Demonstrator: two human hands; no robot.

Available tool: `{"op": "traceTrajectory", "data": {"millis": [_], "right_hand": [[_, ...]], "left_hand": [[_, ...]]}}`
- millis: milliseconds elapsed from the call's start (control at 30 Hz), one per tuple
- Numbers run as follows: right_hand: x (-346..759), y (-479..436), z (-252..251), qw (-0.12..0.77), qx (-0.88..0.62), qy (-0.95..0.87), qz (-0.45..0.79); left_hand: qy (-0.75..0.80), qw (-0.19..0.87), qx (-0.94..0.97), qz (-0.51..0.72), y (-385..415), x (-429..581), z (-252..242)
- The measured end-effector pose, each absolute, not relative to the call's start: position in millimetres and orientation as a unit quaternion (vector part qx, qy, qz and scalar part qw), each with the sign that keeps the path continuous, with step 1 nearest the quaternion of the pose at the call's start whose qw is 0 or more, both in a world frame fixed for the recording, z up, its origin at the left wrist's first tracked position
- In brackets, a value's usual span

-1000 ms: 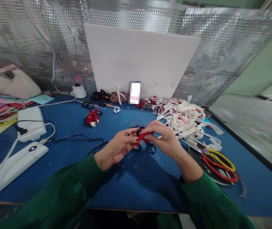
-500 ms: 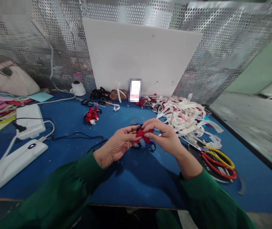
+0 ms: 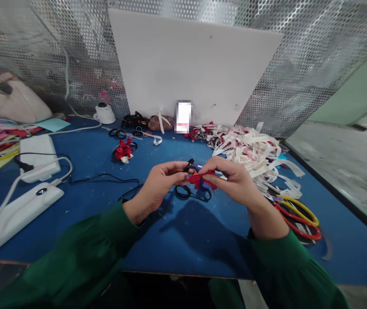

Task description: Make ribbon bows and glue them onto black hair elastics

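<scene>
Over the blue table [image 3: 177, 231], my left hand [image 3: 159, 184] pinches a black hair tie [image 3: 189, 164] at its fingertips. My right hand [image 3: 231, 180] is closed on a small red ribbon bow [image 3: 202, 178], held just right of the left fingertips. Both hands hover above two black hair ties [image 3: 192, 193] lying on the table beneath them. Green sleeves cover both forearms.
A pile of white ribbon strips [image 3: 254, 150] lies to the right, with red and yellow scissors [image 3: 299, 214] nearer me. A finished red bow [image 3: 123, 151] and more hair ties sit at the back. White power banks [image 3: 19, 206] and cables lie left. A white board [image 3: 196, 73] leans on perforated metal.
My hands have drawn slightly apart: the right hand carries the red bow to the right, and the black hair tie now shows at my left fingertips. The camera tilted a little.
</scene>
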State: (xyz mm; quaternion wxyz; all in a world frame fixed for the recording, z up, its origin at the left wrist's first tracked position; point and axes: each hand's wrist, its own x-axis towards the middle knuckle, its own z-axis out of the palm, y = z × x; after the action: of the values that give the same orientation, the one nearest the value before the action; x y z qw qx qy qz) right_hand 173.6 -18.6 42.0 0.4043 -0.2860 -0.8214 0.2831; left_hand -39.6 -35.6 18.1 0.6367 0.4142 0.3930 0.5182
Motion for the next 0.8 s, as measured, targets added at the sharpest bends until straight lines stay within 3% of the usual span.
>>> {"op": "traceTrajectory", "data": {"millis": [800], "right_hand": [[157.8,-25.0,31.1,0.413,-0.392,-0.803,0.175]], "left_hand": [[0.432,0.511,0.541,0.51,-40.4,-34.9,21.6]]}}
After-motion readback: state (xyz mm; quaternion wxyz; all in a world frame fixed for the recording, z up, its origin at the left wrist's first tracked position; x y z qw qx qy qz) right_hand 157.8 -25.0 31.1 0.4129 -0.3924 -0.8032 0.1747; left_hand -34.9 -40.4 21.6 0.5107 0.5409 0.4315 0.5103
